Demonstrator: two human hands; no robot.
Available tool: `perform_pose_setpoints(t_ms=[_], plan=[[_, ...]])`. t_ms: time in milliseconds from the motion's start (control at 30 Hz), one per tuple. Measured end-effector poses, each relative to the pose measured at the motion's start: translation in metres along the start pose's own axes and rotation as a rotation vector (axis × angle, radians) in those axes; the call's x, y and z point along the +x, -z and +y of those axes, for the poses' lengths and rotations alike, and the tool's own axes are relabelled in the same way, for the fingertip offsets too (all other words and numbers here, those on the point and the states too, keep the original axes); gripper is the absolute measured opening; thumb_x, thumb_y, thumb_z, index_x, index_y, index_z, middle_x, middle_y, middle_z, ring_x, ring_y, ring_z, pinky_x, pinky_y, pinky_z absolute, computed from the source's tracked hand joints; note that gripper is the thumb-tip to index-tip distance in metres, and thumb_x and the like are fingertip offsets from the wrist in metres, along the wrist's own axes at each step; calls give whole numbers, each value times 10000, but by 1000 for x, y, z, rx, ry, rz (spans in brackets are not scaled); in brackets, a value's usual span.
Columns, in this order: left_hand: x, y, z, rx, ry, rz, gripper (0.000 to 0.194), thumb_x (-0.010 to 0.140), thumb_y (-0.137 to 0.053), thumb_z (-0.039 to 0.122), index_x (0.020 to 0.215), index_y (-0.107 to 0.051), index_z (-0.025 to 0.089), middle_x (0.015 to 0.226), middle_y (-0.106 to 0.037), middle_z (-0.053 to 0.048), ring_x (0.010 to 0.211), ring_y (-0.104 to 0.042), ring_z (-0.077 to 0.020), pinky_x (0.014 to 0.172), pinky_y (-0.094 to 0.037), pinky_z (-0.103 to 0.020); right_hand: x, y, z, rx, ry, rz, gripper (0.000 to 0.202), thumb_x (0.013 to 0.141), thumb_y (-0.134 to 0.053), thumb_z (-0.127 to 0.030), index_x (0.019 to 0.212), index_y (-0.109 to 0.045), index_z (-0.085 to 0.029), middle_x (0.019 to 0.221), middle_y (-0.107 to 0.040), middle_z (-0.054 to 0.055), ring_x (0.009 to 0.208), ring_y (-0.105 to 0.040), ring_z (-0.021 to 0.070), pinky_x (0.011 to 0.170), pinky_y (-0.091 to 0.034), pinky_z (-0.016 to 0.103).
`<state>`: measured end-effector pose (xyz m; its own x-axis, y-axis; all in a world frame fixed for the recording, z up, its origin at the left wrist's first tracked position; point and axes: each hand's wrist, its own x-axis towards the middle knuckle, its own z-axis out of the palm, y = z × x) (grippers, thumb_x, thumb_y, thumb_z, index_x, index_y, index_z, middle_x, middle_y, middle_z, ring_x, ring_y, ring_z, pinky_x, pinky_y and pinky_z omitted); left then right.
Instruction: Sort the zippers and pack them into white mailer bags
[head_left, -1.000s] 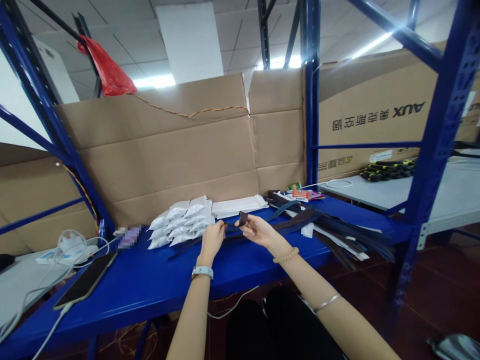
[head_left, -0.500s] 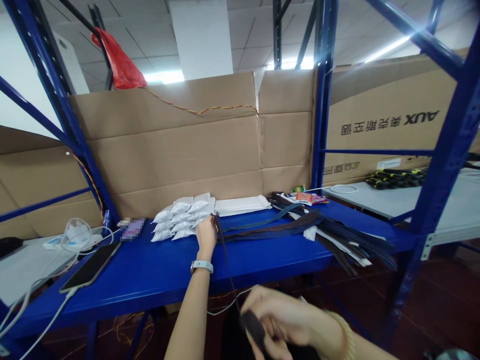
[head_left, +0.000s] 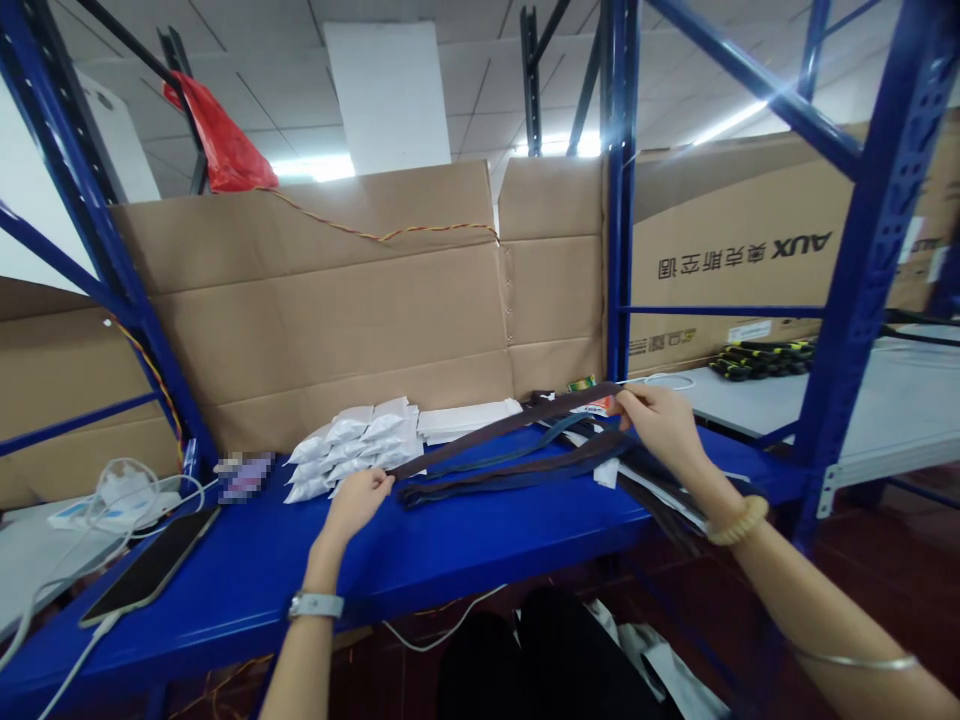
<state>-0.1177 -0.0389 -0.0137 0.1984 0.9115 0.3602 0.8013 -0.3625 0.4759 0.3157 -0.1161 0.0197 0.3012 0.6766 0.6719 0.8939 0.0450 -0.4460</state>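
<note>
A long, flat dark brown strip [head_left: 502, 425], which looks like a zipper, stretches slantwise above the blue table. My left hand [head_left: 360, 500] is closed on its lower left end, in front of the white packets. My right hand [head_left: 664, 425] pinches its raised right end. Beneath it, more brown and navy strips [head_left: 517, 475] lie lengthwise on the table, their left ends just right of my left hand. Behind and under my right hand is a pile of dark and white strips [head_left: 667, 480], partly hidden, some hanging over the front edge.
Stacked white packets [head_left: 352, 445] and a flat white bundle [head_left: 469, 420] lie at the back of the blue table [head_left: 450, 540]. A phone [head_left: 150, 565] with a cable is at the left. Blue rack posts [head_left: 619, 200] and cardboard [head_left: 360, 320] stand behind.
My right hand has moved from low near my lap up and right to above the strip pile, drawing the brown strip out lengthwise. My left hand is lower and further left.
</note>
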Motion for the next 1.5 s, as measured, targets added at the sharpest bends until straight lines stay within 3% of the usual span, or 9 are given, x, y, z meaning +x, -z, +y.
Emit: perform_pose_setpoints(t_ms=[100, 167, 400, 533, 667, 833, 1000, 1167, 1500], plan=[[-2, 28, -8, -173, -13, -339, 323, 744, -527, 476, 591, -556, 193, 538, -527, 10, 491, -448, -133, 493, -307, -233, 16, -19, 31, -317, 18, -53, 292, 835, -434, -338, 880, -690, -206, 805, -682, 107, 750, -616, 232, 626, -390, 296], [4, 36, -9, -233, 5, -463, 313, 727, -540, 493, 609, -560, 204, 540, -517, 16, 468, -428, -124, 468, -308, -231, 17, -32, 41, -431, 90, -123, 291, 853, -421, -306, 927, -682, -202, 883, -680, 120, 800, -617, 234, 661, -384, 306], [27, 4, -7, -67, -35, -389, 295, 725, -531, 441, 530, -546, 219, 538, -542, -1, 507, -480, -150, 517, -340, -244, 8, -56, 57, -552, 131, -288, 255, 868, -431, -303, 861, -651, -175, 861, -659, 138, 863, -607, 249, 736, -372, 347], [23, -3, -7, 73, -69, -273, 276, 764, -504, 415, 596, -593, 216, 666, -631, -30, 661, -562, -187, 624, -362, -255, 3, -55, 59, -584, 136, -267, 247, 800, -500, -171, 1022, -608, -171, 987, -634, 159, 982, -554, 277, 807, -356, 394], [19, 3, -2, 209, -49, -139, 294, 825, -451, 405, 689, -618, 204, 786, -664, -79, 775, -595, -234, 677, -361, -286, 1, -59, 23, -445, 177, -102, 366, 819, -398, -92, 1143, -559, -145, 1092, -588, 198, 1075, -488, 297, 875, -330, 427], [23, -14, 20, 295, -70, -65, 254, 839, -465, 375, 766, -632, 199, 807, -663, -98, 798, -602, -229, 687, -364, -284, -6, -111, -59, -36, 375, -348, 272, 812, -484, -170, 1036, -639, -190, 1022, -644, 93, 995, -552, 211, 879, -365, 309], [31, -53, 40, 315, -85, -27, 162, 815, -530, 296, 863, -659, 210, 796, -662, -87, 778, -608, -213, 673, -374, -275, -15, -182, -120, 196, 332, -556, 241, 719, -651, -230, 957, -687, -227, 900, -665, 34, 869, -587, 181, 747, -401, 262], [35, -71, 36, 300, -57, 9, 214, 766, -598, 231, 966, -676, 236, 833, -664, -87, 835, -609, -230, 720, -399, -296, -19, -213, -131, 200, 287, -582, 111, 703, -670, -232, 806, -712, -237, 866, -653, 34, 818, -561, 178, 693, -369, 273], [32, -75, 24, 245, 5, 48, 222, 844, -521, 347, 950, -672, 224, 835, -672, -62, 797, -596, -190, 686, -382, -262, -24, -212, -122, 239, 195, -494, 112, 797, -571, -238, 874, -651, -242, 981, -595, 50, 969, -450, 223, 799, -294, 373]])
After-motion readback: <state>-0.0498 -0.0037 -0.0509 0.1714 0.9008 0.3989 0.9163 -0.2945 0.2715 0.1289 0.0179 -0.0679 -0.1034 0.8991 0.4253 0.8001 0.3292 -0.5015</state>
